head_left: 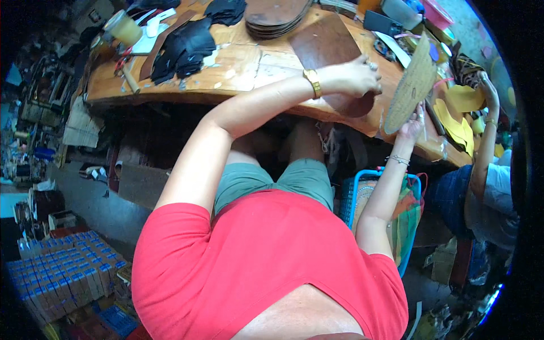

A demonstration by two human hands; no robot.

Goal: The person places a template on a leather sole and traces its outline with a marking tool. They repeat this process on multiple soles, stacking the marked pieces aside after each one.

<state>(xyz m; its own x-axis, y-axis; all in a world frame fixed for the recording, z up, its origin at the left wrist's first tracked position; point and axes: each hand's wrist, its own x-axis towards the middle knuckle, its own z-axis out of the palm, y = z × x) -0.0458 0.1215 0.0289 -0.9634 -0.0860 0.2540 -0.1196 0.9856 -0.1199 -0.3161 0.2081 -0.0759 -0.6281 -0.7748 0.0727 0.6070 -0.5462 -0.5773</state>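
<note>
My left hand (362,78), with a gold watch at its wrist, reaches across to the brown leather sheet (328,41) on the workbench. Its fingers are curled down over the leather's right side, and whatever lies between the fingertips is hidden. In my right hand (412,123) is a tan flat oval piece (412,85) with stitch-like marks along its rim, held tilted up by its lower right edge. Left of the leather sheet rises a stack of rounded brown leather pieces (277,20).
The wooden workbench (238,62) carries black leather pieces (187,48), a jar (123,28) and a hammer-like handle (131,80). Yellow pieces (455,127) lie at right, near another person's hand (488,90). A blue basket (345,198) stands beside my right arm.
</note>
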